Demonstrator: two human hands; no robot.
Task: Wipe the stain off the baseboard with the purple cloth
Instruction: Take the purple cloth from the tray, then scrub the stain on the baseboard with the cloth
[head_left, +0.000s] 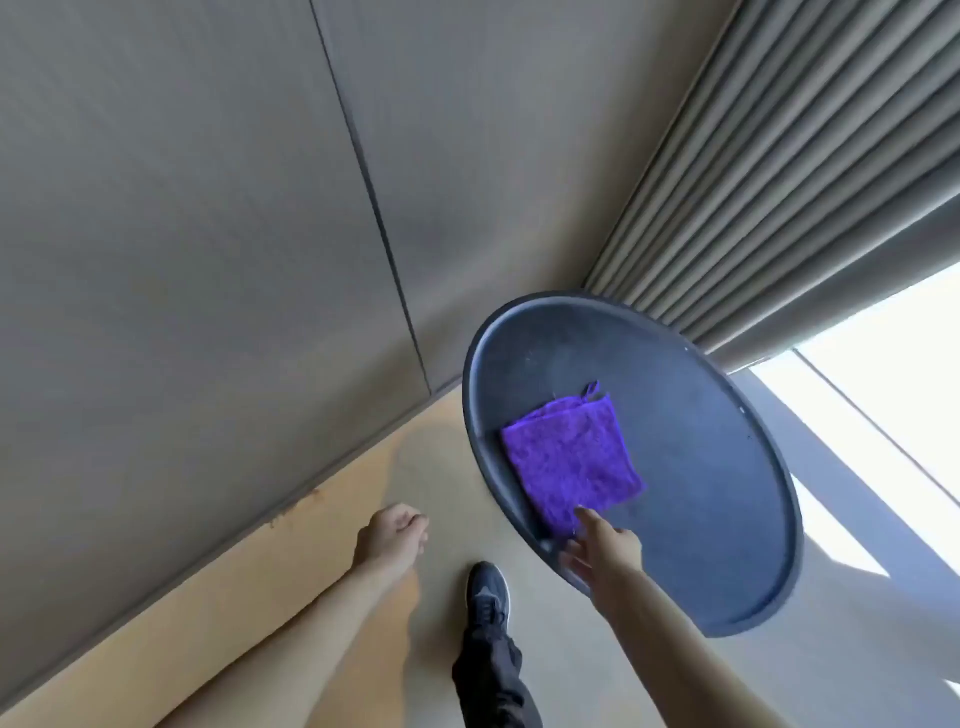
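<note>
A folded purple cloth (571, 460) lies flat on a round dark tray-like table (717, 467), near its left rim. My right hand (602, 543) reaches over the rim with fingers apart, the fingertips touching the cloth's near corner. My left hand (389, 538) hangs over the floor with fingers loosely curled and holds nothing. The grey baseboard (332, 475) runs along the foot of the wall, with a brownish stain (293, 506) at its lower edge, left of my left hand.
A grey panelled wall (208, 260) fills the left. Pleated curtains (779, 182) hang at the upper right beside a bright window. My dark shoe (487, 592) and trouser leg stand on the beige floor between my arms.
</note>
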